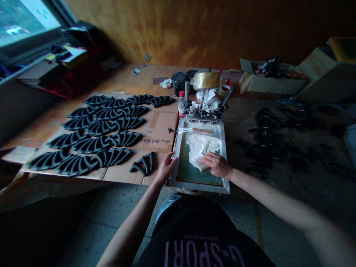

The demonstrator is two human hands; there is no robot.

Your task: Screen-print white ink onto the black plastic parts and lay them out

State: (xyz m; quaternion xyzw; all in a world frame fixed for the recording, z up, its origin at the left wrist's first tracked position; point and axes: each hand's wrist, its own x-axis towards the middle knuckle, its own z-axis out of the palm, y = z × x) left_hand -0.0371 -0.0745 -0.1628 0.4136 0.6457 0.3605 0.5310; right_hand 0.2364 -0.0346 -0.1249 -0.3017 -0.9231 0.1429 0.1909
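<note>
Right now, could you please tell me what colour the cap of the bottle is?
The bottle cap is red, seen best in the head view.

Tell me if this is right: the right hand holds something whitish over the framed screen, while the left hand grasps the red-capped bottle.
Wrong about the left hand: the head view shows it at the left edge of the framed screen, apart from the red-capped bottle. The rest stands.

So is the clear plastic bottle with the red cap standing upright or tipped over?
Upright: the clear plastic bottle has its red cap at the top and its red label below.
</note>
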